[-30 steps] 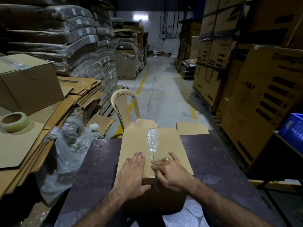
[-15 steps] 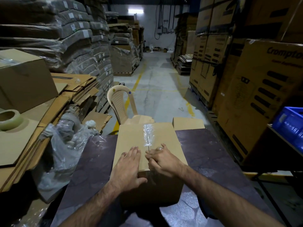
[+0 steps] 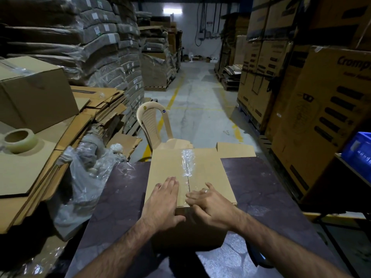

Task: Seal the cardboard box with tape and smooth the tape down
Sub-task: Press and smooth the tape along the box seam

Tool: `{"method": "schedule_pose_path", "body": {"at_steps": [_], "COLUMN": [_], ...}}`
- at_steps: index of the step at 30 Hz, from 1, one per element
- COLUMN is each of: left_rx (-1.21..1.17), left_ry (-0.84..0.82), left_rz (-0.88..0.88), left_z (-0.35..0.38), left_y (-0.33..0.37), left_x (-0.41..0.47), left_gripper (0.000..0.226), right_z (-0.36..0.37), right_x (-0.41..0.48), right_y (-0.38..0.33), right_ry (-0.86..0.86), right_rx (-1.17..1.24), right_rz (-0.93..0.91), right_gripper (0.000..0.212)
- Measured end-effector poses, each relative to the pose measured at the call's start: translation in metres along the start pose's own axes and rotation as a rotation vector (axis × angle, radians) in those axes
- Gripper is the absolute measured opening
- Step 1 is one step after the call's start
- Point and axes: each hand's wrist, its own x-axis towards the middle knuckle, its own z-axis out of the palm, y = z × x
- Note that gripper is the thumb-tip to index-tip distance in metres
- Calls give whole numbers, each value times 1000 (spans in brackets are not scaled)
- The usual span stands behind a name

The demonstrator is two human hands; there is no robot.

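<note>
Now I'm bracing the cardboard box (image 3: 210, 177) on the table (image 3: 261, 187), left hand (image 3: 162, 201) flat and open; right hand (image 3: 212, 205) is resting curled on the tape (image 3: 187, 163), pinching or pressing, I cannot tell. I'm favouring firm strokes along its length.

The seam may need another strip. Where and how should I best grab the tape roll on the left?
Come from above: the tape roll lies flat on the cardboard sheet with its core hole facing up. Put the thumb inside the hole and fingers on the outer wall, pinching the ring.
</note>
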Motion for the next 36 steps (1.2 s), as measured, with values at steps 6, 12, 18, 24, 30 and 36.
{"method": "schedule_pose_path", "body": {"at_steps": [6, 12, 18, 24, 30, 36], "left_rx": [-21, -21, -3, -31, -26, -37], "left_ry": [-14, -10, -34, -15, -16, -6], "left_rz": [-10, -14, 1, -2, -10, -2], "left_z": [-1, -2, -2, -2, 1, -1], "left_y": [0, 2, -1, 0, 2, -2], "left_x": [-2, -1, 0, -1, -2, 0], "left_gripper": [105, 105, 107, 103, 107, 109], "right_z": [-6, -2, -3, -2, -5, -1], "right_x": [27, 4, 53, 20, 36, 54], "right_y": [2, -2, 15, -4, 11, 16], "right_ry": [-86, -37, -90, -51, -118, -57], "right_rx": [-23, -1, -58, -101, -137, -161], "right_rz": [106, 59, 200, 71, 133, 166], "right_gripper": [44, 42, 40, 52, 40, 38]}}
